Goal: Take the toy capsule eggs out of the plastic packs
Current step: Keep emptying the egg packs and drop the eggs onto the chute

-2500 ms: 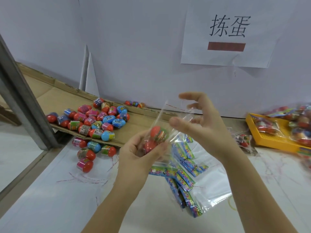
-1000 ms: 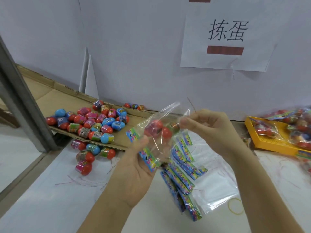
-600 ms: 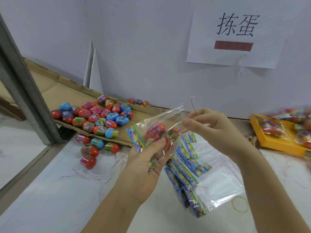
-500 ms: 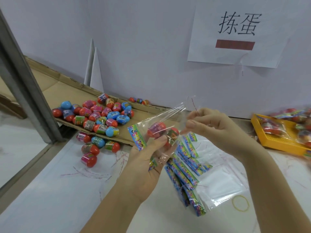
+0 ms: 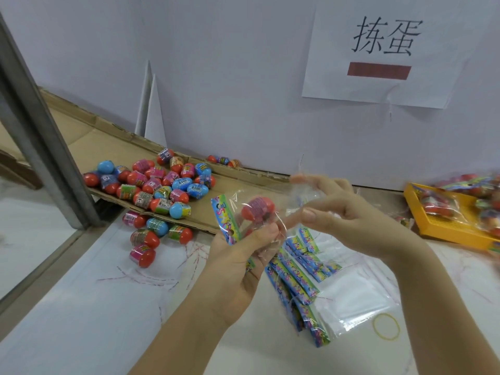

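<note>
Beside the loose eggs (image 5: 159, 185), the left hand (image 5: 238, 269) pinches in curled fingers the clear pack (image 5: 243, 220) holding a red egg (image 5: 258, 208), while the right hand (image 5: 349, 215), blurred at its mouth with its grip impossible to tell, should hold the film wide as the left squeezes the egg out.

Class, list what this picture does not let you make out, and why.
Head view:
- Egg count in the held pack: left hand and crinkled plastic cover part.
- Right hand: fingertips motion-blurred, grip unclear.
- Packs in the yellow tray: blurred, cut off by the right edge.
- Loose eggs: label print too small.
</note>
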